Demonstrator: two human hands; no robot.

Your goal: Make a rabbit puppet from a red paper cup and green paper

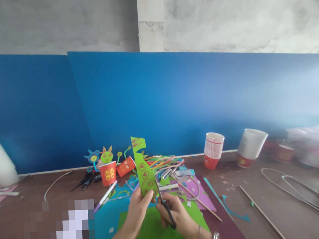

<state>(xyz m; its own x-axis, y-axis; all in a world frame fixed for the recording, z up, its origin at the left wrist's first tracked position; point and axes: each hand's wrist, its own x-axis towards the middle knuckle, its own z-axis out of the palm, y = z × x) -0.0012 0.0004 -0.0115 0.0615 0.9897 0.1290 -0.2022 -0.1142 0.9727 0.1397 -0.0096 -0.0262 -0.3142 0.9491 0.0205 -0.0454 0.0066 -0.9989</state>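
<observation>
Between the thumb and fingers of my left hand (138, 208) is a strip of green paper (141, 164), held upright, with drawn circles, hearts and a round face in reddish lines. My right hand (172, 210) grips a pair of scissors (167, 210) with dark handles. Their blades lie along the right edge of the strip, by the drawn face. Below both hands are a green sheet (153, 223) and a blue sheet (107, 215). Behind the strip lies a heap of coloured sticks (161, 163) and paper scraps, partly hidden by it.
Back left, a red paper cup (108, 174) carries green and blue paper animals; another red cup (126, 166) tilts beside it. Stacked paper cups (214, 150) and a second, white-sided stack (252, 147) stand back right. A thin stick (261, 212) lies right. A blue panel (158, 102) rises behind the table.
</observation>
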